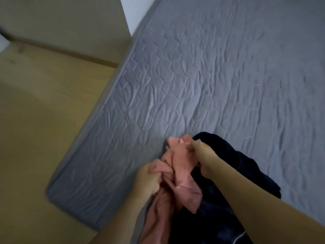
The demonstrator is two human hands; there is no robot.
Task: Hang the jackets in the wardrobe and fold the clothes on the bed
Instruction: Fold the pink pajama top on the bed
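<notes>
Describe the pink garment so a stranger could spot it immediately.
Start at the grey quilted mattress and follow it to its near end. There, the left hand and the right hand both grip a crumpled pink garment. It lies against a dark navy garment and is the only pale, warm-coloured cloth.

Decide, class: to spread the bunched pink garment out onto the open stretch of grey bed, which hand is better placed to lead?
Probably the right hand: it grips the pink garment at its far end, nearest the open bed. The left hand grips nearer the mattress edge.
</notes>
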